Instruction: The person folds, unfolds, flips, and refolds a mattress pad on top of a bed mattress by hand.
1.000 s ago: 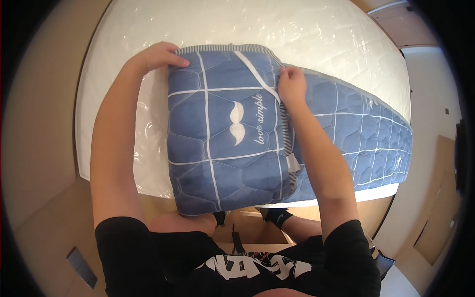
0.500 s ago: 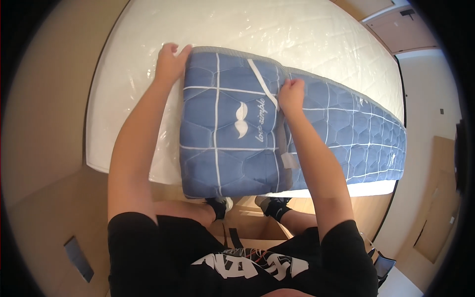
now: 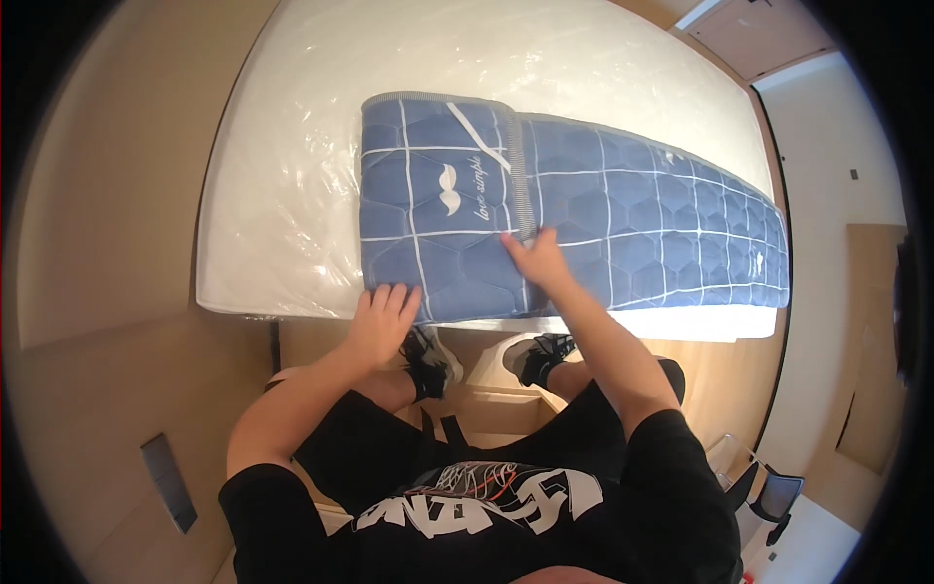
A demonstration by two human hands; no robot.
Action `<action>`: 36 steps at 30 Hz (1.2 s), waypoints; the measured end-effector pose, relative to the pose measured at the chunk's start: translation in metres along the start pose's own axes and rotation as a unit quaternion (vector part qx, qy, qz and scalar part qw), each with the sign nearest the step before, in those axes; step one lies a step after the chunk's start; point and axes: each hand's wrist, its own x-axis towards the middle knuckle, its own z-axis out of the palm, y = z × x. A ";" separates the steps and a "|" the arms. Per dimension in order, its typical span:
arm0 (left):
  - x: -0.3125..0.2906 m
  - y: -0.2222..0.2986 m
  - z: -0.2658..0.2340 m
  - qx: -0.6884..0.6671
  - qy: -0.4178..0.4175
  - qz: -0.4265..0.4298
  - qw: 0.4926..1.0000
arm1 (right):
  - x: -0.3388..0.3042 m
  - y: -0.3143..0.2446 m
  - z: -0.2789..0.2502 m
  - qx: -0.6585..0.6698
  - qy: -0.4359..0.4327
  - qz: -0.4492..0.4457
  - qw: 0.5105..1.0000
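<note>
A blue quilted mattress pad with white grid lines lies in a long folded strip across the bed, its left end doubled over into a thicker block with a grey striped border. My left hand rests with extended fingers on the near left corner of that block. Over the block's right edge, low on the grey border, my right hand has its thumb and a finger apart, touching the cloth. Its other fingers are partly hidden. A white strap runs slantwise across the block's far right corner.
Under the pad is a white mattress in shiny clear plastic. My feet in dark shoes stand at its near side, by an open wooden compartment. A wooden wall rises at left; a dark-backed chair stands at lower right.
Both hands have come nearer to me, from the block's far corners to its near left corner and right edge. The folded block now lies flatter, its border straighter.
</note>
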 end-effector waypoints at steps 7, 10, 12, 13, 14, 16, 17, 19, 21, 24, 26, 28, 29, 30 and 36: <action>-0.021 -0.023 -0.003 0.016 -0.058 -0.006 0.998 | -0.056 0.024 0.019 0.011 -0.012 0.018 1.000; -0.025 -0.022 -0.007 0.041 -0.054 0.001 0.998 | -0.046 0.008 0.015 0.002 0.003 0.024 1.000; -0.022 -0.013 -0.007 0.037 -0.035 -0.012 0.999 | -0.015 -0.005 0.001 -0.090 0.043 -0.035 0.994; -0.018 -0.008 -0.007 0.038 -0.037 -0.012 0.999 | 0.007 -0.014 -0.004 -0.108 0.093 -0.094 0.985; -0.014 -0.004 -0.007 0.013 -0.044 -0.018 0.999 | 0.033 -0.025 -0.008 -0.052 0.061 -0.063 0.995; -0.003 0.001 -0.005 -0.007 -0.051 -0.028 0.998 | 0.093 -0.051 -0.011 0.093 0.047 -0.019 0.994; 0.001 0.002 -0.004 -0.018 -0.069 -0.027 0.997 | 0.119 -0.062 -0.009 0.174 0.043 0.039 0.983; 0.007 0.000 -0.001 -0.026 -0.097 -0.035 0.994 | 0.158 -0.074 -0.006 0.195 0.030 0.058 0.979; 0.010 -0.003 0.003 -0.060 -0.085 -0.019 0.994 | 0.179 -0.074 -0.004 0.221 0.021 0.098 0.970; 0.012 -0.004 0.007 -0.079 -0.110 -0.021 0.991 | 0.181 -0.063 0.000 0.071 0.036 -0.050 0.996; 0.013 -0.001 0.004 -0.069 -0.151 -0.035 0.985 | 0.175 -0.057 0.004 -0.015 0.208 0.000 0.978; 0.015 0.002 -0.003 -0.088 -0.160 -0.041 0.982 | 0.170 -0.060 0.010 -0.023 0.230 0.005 0.973; 0.016 0.002 -0.007 -0.119 -0.161 -0.039 0.979 | 0.169 -0.065 0.014 0.019 0.210 -0.001 0.978; 0.017 0.000 -0.009 -0.108 -0.202 -0.047 0.972 | 0.168 -0.071 0.018 0.062 0.193 -0.021 0.979; 0.043 -0.048 0.019 -0.236 0.170 -0.394 0.872 | 0.165 -0.093 0.025 0.126 0.245 -0.074 0.959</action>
